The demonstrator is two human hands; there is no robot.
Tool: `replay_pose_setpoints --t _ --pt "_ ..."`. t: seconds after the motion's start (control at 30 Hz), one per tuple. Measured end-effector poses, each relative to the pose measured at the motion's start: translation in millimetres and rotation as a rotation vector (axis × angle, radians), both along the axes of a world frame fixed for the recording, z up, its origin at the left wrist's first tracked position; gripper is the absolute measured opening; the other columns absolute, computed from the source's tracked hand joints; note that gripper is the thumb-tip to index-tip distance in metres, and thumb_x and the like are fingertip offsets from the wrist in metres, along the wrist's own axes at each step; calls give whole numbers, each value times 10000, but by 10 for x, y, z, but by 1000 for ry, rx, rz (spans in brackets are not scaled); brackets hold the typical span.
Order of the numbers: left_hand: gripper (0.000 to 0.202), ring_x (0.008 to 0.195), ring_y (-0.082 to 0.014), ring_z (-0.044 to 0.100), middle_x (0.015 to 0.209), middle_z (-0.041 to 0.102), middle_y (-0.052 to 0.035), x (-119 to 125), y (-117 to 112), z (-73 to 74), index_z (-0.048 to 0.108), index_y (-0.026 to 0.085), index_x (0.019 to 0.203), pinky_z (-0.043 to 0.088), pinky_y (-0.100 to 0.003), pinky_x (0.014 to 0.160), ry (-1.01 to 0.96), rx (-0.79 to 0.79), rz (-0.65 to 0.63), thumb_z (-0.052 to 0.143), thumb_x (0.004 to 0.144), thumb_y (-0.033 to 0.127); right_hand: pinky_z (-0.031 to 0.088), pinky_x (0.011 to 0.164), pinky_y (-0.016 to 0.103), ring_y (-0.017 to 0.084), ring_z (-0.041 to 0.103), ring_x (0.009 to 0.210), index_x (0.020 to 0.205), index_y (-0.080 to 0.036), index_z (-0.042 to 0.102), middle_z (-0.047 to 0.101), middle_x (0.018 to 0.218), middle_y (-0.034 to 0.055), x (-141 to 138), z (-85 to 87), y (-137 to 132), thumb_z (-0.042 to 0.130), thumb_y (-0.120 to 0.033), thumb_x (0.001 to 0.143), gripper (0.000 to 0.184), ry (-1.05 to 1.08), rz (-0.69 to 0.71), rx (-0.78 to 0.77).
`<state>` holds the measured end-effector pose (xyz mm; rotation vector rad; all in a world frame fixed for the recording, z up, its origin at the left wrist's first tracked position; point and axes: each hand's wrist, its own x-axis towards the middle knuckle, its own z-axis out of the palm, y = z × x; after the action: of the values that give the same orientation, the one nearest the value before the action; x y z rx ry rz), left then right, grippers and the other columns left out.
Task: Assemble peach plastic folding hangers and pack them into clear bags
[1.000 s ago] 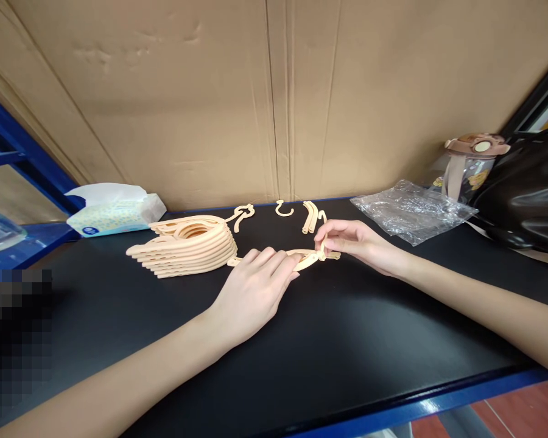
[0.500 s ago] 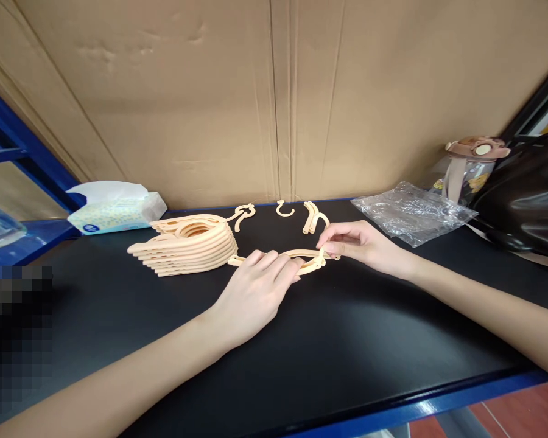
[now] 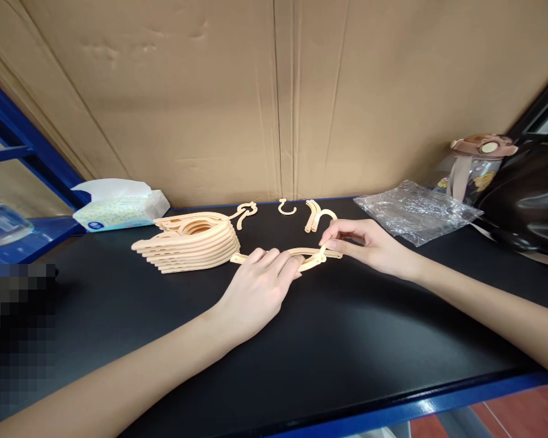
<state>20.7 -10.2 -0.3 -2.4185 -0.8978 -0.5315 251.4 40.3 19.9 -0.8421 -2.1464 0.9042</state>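
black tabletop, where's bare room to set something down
Widest: the near tabletop between right arm and blue front edge. Smaller: between the hanger stack and left arm. Crowded: the back, with tissue pack, loose hook and plastic bag, and the middle, where left hand and right hand hold hanger parts.

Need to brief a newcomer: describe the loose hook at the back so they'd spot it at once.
Behind the black tabletop stands brown cardboard with a vertical seam. Below the seam lies the cream hook. It lies alone, unlike the second hook the right hand holds.
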Motion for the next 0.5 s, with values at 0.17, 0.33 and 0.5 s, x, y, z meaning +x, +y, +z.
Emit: replay_pose_setpoints --t 0.17,0.33,0.5 --pt "241 725 -181 570 838 653 -54 5 2 -7 575 103 1016 336 -312 628 -7 -38 0 343 994 163 422 677 283 143 541 716 828 -200 651 617 795 9 -6 -7 -5 567 -406 877 228 -17 -11 32" --pt "225 681 -180 548 799 635 -47 16 3 -3 578 113 989 311 -308 610 -28 -84 -7 355 980 146 412 668 280 141 538 720 842 -190 640 610 801 18 -2 -15 6 536 -365 899 211 -37 -12 52" --pt "273 710 -190 555 855 656 -53 22 10 -8 582 119 1007 307 -312 618 -34 -154 -15 315 992 170 384 642 259 116 495 680 823 -183 602 557 750 -8 -14 -17 5 510 -314 915 184 -44 8 19"
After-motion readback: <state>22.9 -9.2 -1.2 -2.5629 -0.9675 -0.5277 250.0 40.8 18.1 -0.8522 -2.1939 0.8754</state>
